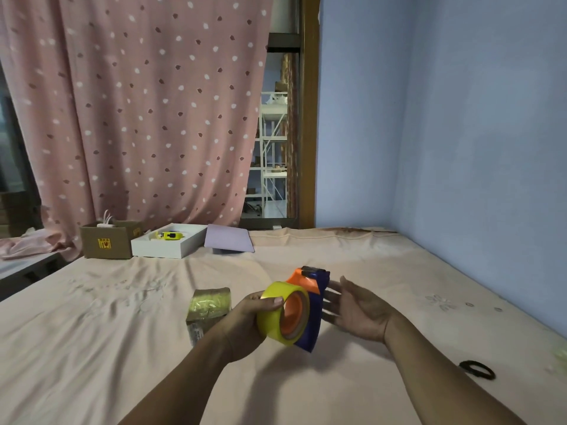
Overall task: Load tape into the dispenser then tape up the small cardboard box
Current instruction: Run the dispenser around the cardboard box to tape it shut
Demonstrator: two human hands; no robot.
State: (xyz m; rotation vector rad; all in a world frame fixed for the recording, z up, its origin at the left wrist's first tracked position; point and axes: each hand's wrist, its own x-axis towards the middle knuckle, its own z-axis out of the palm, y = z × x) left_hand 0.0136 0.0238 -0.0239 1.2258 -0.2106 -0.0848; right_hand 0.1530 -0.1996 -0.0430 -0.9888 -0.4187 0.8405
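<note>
A yellow tape roll (pixel 274 314) sits on the orange hub of a blue and orange tape dispenser (pixel 313 308), held up above the bed. My left hand (pixel 248 323) grips the roll from the left, thumb on top. My right hand (pixel 356 308) is flat against the dispenser's blue side, fingers spread. Behind my left wrist a small cardboard box (pixel 208 308) wrapped in shiny tape lies on the sheet.
A peach bedsheet (pixel 122 348) covers the bed. At the back left stand an open brown carton (pixel 106 242), a white tray (pixel 167 248) with a yellow object, and a lilac lid (pixel 228 239). A black hair tie (pixel 477 369) lies at right. The blue wall borders the right side.
</note>
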